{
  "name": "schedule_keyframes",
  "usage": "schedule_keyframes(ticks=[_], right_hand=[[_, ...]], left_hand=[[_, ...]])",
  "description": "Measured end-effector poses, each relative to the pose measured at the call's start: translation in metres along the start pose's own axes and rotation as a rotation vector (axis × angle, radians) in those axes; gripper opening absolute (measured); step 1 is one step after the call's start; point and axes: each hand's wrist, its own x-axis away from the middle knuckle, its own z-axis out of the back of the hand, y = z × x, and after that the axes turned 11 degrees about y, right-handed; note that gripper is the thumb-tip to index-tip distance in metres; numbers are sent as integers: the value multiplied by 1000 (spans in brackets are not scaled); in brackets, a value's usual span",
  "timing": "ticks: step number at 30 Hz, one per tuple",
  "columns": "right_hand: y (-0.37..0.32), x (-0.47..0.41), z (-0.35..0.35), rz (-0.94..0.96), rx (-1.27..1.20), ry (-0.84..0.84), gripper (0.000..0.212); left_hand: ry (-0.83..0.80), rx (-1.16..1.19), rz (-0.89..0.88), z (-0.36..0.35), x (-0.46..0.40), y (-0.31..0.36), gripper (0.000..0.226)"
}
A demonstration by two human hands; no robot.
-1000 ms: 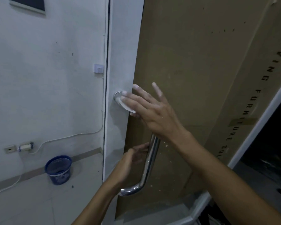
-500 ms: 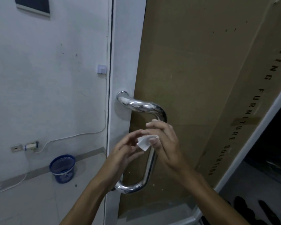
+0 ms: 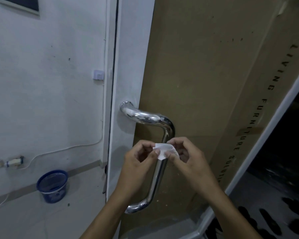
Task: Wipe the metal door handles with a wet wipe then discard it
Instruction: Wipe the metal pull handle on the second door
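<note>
- Both hands met at the centre of the frame, in front of the handle's upright bar, and shared one small white wipe [image 3: 164, 150].
- Left hand [image 3: 138, 163] pinched the wipe's left edge between thumb and curled fingers; its forearm rose from the bottom edge.
- Right hand [image 3: 188, 156] pinched the wipe's right side, fingers curled over it, forearm running off to the lower right.
- Wipe was crumpled and stretched between the two pinches, just in front of the bar; whether it touched the metal could not be told.
- Handle [image 3: 162, 128], a polished metal loop, sprang from the white door [image 3: 128, 66] at centre, curved right, ran down behind the hands and hooked back to the door at lower centre.
- Cardboard [image 3: 205, 75] with dark print along its right edge filled the upper right, behind the handle.
- Blue bin [image 3: 52, 186] stood on the floor at lower left, against the wall [image 3: 41, 83].
- Cable [image 3: 67, 149] ran along that wall from a socket [image 3: 12, 162] at the left edge toward the door.
- Small white box [image 3: 98, 75] sat on the wall beside the door, above centre left.
</note>
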Motion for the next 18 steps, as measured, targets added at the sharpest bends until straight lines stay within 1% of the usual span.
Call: schedule_keyframes(ticks=[5,7,9,14,16,18], right_hand=[[-12,-11,5,46,-136,130,24],[-17,-17,4,90,-130,176,25],[-21,-24,0,162,-92,203,22],[-35,-44,-10,410,76,192,26],[-42,-54,-18,518,172,214,22],[-50,-65,-27,527,208,222,15]], left_hand=[[83,38,4,0,-7,8,8],[107,35,-4,-1,-8,11,6],[143,28,-34,-4,-8,15,5],[328,-10,-123,-5,-12,28,19],[380,-25,-145,-4,-16,32,20],[421,-62,-171,-1,-21,33,21]])
